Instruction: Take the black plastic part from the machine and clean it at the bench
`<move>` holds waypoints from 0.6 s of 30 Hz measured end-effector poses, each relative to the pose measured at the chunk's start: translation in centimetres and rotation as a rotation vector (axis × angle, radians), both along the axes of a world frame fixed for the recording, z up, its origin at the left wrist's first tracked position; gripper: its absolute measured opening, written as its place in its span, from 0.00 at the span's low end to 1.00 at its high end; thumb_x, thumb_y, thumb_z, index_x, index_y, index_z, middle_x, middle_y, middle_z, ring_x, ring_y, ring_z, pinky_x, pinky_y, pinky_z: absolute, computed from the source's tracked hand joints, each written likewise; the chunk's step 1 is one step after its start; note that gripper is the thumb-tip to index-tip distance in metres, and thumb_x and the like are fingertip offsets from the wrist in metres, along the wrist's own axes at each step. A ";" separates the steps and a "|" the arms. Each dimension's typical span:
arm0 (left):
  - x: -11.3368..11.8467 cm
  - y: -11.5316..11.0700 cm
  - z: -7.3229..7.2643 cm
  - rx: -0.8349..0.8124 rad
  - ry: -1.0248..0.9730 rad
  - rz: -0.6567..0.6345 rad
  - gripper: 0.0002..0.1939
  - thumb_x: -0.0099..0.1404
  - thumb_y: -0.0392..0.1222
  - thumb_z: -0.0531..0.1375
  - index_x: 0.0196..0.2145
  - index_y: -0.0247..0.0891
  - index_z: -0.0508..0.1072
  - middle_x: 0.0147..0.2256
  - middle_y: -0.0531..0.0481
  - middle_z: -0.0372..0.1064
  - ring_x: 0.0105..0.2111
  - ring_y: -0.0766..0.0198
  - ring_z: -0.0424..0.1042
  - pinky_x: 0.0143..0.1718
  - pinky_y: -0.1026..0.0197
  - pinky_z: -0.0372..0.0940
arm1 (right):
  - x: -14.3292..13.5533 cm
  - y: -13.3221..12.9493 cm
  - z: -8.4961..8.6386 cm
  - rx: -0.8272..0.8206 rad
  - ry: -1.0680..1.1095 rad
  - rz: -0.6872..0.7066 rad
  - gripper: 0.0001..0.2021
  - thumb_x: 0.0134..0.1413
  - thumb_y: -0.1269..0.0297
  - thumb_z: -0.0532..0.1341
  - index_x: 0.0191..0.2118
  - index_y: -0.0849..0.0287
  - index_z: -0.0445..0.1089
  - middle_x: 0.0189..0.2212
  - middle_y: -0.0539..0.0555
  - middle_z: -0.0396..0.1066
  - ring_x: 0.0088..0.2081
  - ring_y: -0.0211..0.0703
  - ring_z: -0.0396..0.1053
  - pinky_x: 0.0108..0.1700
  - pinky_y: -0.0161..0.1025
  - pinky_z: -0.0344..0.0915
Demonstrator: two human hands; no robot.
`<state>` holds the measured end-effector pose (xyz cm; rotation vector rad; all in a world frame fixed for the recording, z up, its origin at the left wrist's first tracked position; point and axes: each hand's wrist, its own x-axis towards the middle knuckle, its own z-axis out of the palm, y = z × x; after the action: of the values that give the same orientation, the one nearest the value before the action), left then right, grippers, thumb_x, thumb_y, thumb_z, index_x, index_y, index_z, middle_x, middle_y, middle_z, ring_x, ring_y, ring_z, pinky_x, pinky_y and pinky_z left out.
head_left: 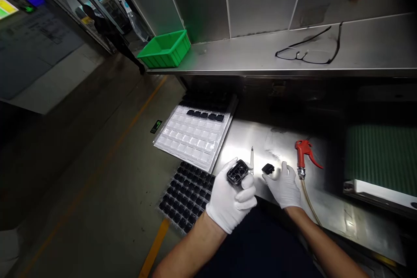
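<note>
My left hand (pixel 232 197), in a white glove, is closed around a black plastic connector housing (pixel 237 172) whose open face with several round holes points up. To its right, my gloved right hand (pixel 285 186) has its thumb and a finger at a second, smaller black plastic part (pixel 268 168), which it appears to pinch just above the steel bench. A slim pen-like tool (pixel 252 156) lies between the two hands. Right of my right hand is a red air blow gun (pixel 303 154) with a hose.
A white compartment tray (pixel 189 138) holds a row of black parts, overhanging the bench's left end. Below it is a filled black-parts tray (pixel 185 195). A green bin (pixel 166 50) and glasses (pixel 309 54) rest on the shelf (pixel 228 58). A green ribbed belt (pixel 381 156) stands right. Someone (pixel 107 30) is far left.
</note>
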<state>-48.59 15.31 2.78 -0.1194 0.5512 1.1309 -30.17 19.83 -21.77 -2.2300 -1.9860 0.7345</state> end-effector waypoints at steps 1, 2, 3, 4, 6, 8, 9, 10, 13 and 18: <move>-0.4 0.1 0.0 -0.007 -0.024 -0.009 0.09 0.68 0.39 0.54 0.29 0.36 0.65 0.19 0.57 0.56 0.12 0.75 0.50 0.11 0.71 0.42 | -0.3 0.4 -0.3 -0.018 0.001 0.007 0.45 0.60 0.40 0.61 0.71 0.58 0.41 0.67 0.68 0.48 0.52 0.61 0.68 0.44 0.48 0.69; -0.9 0.3 0.0 -0.014 -0.047 -0.014 0.11 0.69 0.41 0.54 0.28 0.37 0.64 0.19 0.57 0.54 0.12 0.75 0.49 0.11 0.71 0.42 | -0.6 0.8 -0.7 -0.038 0.004 0.024 0.43 0.60 0.42 0.61 0.71 0.57 0.43 0.66 0.66 0.50 0.50 0.59 0.69 0.42 0.46 0.69; -1.3 0.4 0.0 -0.021 -0.067 -0.016 0.13 0.70 0.43 0.54 0.27 0.37 0.63 0.18 0.58 0.52 0.12 0.75 0.48 0.11 0.71 0.41 | -0.9 1.2 -1.1 -0.059 0.007 0.048 0.38 0.61 0.44 0.60 0.69 0.55 0.47 0.64 0.64 0.53 0.48 0.56 0.70 0.40 0.45 0.69; -1.7 0.5 0.1 -0.027 -0.084 -0.012 0.15 0.70 0.45 0.54 0.26 0.38 0.62 0.17 0.59 0.49 0.12 0.76 0.47 0.11 0.72 0.41 | -1.0 1.5 -1.5 -0.075 0.007 0.072 0.34 0.62 0.47 0.59 0.67 0.55 0.51 0.62 0.61 0.57 0.45 0.53 0.71 0.39 0.43 0.68; -2.5 0.7 0.2 -0.042 -0.112 0.017 0.15 0.69 0.46 0.55 0.26 0.38 0.61 0.16 0.60 0.45 0.12 0.76 0.45 0.10 0.72 0.40 | -1.1 2.4 -2.2 -0.094 -0.006 0.124 0.25 0.64 0.52 0.57 0.63 0.55 0.57 0.57 0.59 0.63 0.43 0.51 0.71 0.37 0.42 0.67; -3.2 0.8 0.4 -0.063 -0.124 0.068 0.12 0.67 0.44 0.57 0.28 0.37 0.63 0.17 0.61 0.44 0.12 0.76 0.47 0.11 0.73 0.40 | -0.8 3.7 -2.4 -0.091 -0.028 0.185 0.21 0.64 0.57 0.57 0.60 0.55 0.61 0.53 0.58 0.66 0.43 0.51 0.71 0.37 0.42 0.65; -3.6 0.8 0.6 -0.076 -0.122 0.098 0.09 0.66 0.42 0.58 0.29 0.37 0.64 0.18 0.61 0.45 0.13 0.76 0.48 0.11 0.74 0.41 | -0.5 4.5 -2.3 -0.082 -0.041 0.214 0.20 0.63 0.59 0.57 0.59 0.55 0.62 0.52 0.58 0.66 0.43 0.52 0.70 0.37 0.42 0.65; -4.0 0.8 0.7 -0.087 -0.113 0.129 0.07 0.65 0.40 0.59 0.31 0.37 0.65 0.19 0.61 0.47 0.14 0.76 0.51 0.11 0.74 0.42 | -0.1 5.3 -1.9 -0.070 -0.055 0.240 0.20 0.62 0.61 0.58 0.58 0.55 0.62 0.50 0.58 0.67 0.44 0.53 0.70 0.38 0.42 0.64; -5.3 0.5 1.1 -0.111 -0.067 0.206 0.04 0.62 0.34 0.61 0.35 0.36 0.68 0.24 0.56 0.59 0.19 0.74 0.61 0.13 0.75 0.49 | 0.8 7.5 0.0 0.000 -0.123 0.263 0.18 0.61 0.66 0.56 0.56 0.60 0.63 0.49 0.63 0.67 0.46 0.59 0.68 0.39 0.45 0.62; -7.7 0.2 1.2 -0.064 0.021 0.214 0.06 0.62 0.33 0.60 0.39 0.34 0.70 0.44 0.42 0.72 0.25 0.70 0.71 0.14 0.73 0.58 | -1.8 7.2 2.5 0.101 -0.120 0.385 0.20 0.66 0.60 0.52 0.60 0.60 0.60 0.56 0.62 0.63 0.51 0.59 0.64 0.46 0.48 0.62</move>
<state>-56.31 15.47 3.96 -0.2261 0.6034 1.3246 -31.95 27.06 -19.28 -1.8985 -2.4873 0.5212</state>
